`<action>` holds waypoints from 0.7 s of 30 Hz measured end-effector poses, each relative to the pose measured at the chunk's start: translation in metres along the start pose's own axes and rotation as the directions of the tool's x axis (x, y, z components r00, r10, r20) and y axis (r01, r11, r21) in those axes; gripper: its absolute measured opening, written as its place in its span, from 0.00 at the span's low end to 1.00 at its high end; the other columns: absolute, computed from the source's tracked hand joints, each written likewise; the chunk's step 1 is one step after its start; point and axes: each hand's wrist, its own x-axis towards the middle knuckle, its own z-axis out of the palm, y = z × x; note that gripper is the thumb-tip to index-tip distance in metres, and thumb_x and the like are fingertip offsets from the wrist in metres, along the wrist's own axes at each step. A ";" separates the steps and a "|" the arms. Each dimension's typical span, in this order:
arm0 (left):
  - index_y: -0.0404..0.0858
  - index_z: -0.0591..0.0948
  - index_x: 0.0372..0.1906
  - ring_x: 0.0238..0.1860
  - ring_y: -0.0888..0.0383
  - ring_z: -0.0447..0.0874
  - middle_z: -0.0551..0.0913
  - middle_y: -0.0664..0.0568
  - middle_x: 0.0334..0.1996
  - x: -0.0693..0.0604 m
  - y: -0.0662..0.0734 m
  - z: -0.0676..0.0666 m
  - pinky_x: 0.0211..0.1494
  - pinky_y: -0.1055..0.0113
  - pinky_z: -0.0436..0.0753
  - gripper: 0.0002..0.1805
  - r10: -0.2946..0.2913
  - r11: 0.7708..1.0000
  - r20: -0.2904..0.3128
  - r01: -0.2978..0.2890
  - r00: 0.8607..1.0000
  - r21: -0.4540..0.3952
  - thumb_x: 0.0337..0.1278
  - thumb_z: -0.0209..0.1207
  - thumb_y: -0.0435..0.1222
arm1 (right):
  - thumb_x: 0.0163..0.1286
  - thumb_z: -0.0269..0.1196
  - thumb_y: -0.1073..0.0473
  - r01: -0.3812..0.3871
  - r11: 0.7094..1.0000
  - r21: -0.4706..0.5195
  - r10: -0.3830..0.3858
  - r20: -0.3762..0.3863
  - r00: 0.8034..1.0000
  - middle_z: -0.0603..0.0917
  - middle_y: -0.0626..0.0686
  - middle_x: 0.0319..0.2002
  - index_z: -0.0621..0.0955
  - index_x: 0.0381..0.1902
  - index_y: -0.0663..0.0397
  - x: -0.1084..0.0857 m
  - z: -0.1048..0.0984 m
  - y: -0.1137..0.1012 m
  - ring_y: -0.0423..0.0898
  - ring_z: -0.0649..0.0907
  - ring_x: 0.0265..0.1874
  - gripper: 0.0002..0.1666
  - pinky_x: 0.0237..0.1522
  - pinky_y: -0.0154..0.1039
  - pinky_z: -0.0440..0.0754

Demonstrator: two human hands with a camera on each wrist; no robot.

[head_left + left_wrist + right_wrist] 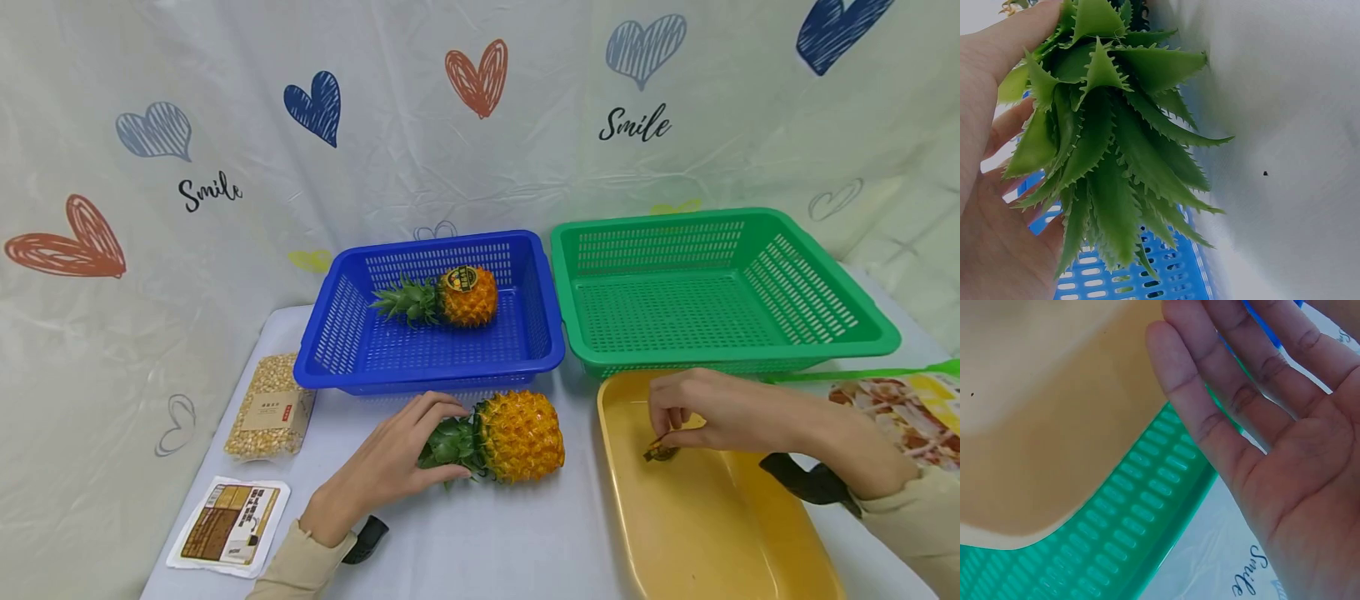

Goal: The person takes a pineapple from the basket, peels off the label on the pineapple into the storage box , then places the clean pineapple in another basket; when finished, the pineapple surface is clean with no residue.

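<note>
A pineapple [521, 437] lies on its side on the white table, crown to the left. My left hand [393, 454] grips its leafy crown; the spiny green leaves [1104, 144] fill much of the left wrist view, thumb and fingers around them. Over the yellow tray [697, 533], my right hand [720, 412] pinches a small crumpled dark-and-gold label [660, 452] between thumb and fingertips. That label does not show in the right wrist view, where several fingers [1216, 412] stretch across the tray's edge. A second pineapple [468, 300], bearing a black-and-gold label, lies in the blue basket [551, 329].
A green basket [885, 333] stands behind the yellow tray, beside the blue one. On the left are a bag of corn kernels [270, 408] and a flat white-edged packet [228, 527]. A green-edged printed bag [911, 412] lies at the right, partly behind my right forearm.
</note>
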 end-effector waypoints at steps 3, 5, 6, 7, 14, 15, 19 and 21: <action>0.43 0.77 0.66 0.62 0.55 0.78 0.76 0.51 0.63 0.000 0.000 0.000 0.57 0.58 0.84 0.36 -0.002 1.000 0.006 0.002 1.000 0.001 0.56 0.76 0.50 | 0.65 0.73 0.70 -0.008 1.000 0.019 0.007 0.009 1.000 0.77 0.31 0.34 0.81 0.35 0.40 0.001 0.000 -0.001 0.28 0.75 0.32 0.17 0.30 0.31 0.80; 0.43 0.77 0.66 0.62 0.55 0.79 0.76 0.51 0.63 0.000 0.000 0.000 0.57 0.58 0.85 0.36 -0.003 1.000 0.010 0.003 1.000 0.001 0.56 0.76 0.50 | 0.65 0.73 0.70 -0.017 0.999 0.034 0.016 0.017 1.000 0.78 0.31 0.34 0.81 0.35 0.41 0.003 0.000 -0.003 0.28 0.76 0.31 0.16 0.30 0.31 0.80; 0.43 0.77 0.66 0.62 0.55 0.79 0.76 0.51 0.63 0.000 0.000 0.000 0.57 0.58 0.85 0.36 -0.004 1.000 0.011 0.004 1.000 0.001 0.56 0.76 0.50 | 0.66 0.72 0.70 -0.024 0.999 0.039 0.023 0.022 0.999 0.78 0.32 0.34 0.81 0.36 0.42 0.003 0.000 -0.003 0.28 0.76 0.31 0.16 0.30 0.30 0.81; 0.44 0.77 0.66 0.62 0.55 0.79 0.76 0.52 0.63 0.000 0.000 -0.001 0.57 0.58 0.85 0.36 -0.005 1.000 0.012 0.005 1.000 0.001 0.56 0.76 0.50 | 0.66 0.72 0.71 -0.033 0.998 0.043 0.032 0.028 0.999 0.78 0.32 0.34 0.81 0.36 0.42 0.004 0.000 -0.004 0.28 0.76 0.31 0.16 0.30 0.30 0.81; 0.44 0.77 0.66 0.62 0.55 0.78 0.76 0.52 0.63 0.000 0.000 -0.001 0.57 0.58 0.85 0.36 -0.005 1.000 0.009 0.005 1.000 0.004 0.56 0.76 0.50 | 0.66 0.72 0.71 -0.079 0.995 0.066 0.073 0.079 0.994 0.79 0.32 0.33 0.82 0.39 0.42 0.012 0.003 -0.008 0.28 0.77 0.31 0.16 0.32 0.32 0.82; 0.44 0.77 0.66 0.62 0.55 0.78 0.76 0.52 0.63 0.000 0.000 -0.001 0.56 0.58 0.85 0.36 -0.006 1.000 0.009 0.006 1.000 0.004 0.56 0.76 0.50 | 0.66 0.71 0.71 -0.079 0.994 0.076 0.073 0.083 0.994 0.79 0.32 0.33 0.82 0.38 0.42 0.012 0.004 -0.008 0.28 0.77 0.31 0.16 0.31 0.32 0.81; 0.44 0.77 0.66 0.62 0.55 0.79 0.76 0.52 0.63 0.001 0.001 -0.001 0.56 0.58 0.85 0.36 -0.009 1.000 0.014 0.009 1.000 0.002 0.56 0.76 0.50 | 0.65 0.71 0.72 -0.085 0.990 0.113 0.073 0.108 0.992 0.79 0.32 0.31 0.81 0.35 0.43 0.015 0.011 -0.008 0.28 0.76 0.29 0.16 0.30 0.31 0.80; 0.44 0.77 0.66 0.62 0.55 0.78 0.76 0.52 0.63 0.001 0.001 -0.001 0.56 0.57 0.85 0.35 -0.009 1.000 0.016 0.009 1.000 0.001 0.56 0.76 0.50 | 0.64 0.71 0.73 -0.100 0.987 0.125 0.084 0.126 0.988 0.79 0.32 0.30 0.81 0.33 0.44 0.017 0.016 -0.007 0.28 0.76 0.29 0.16 0.30 0.30 0.80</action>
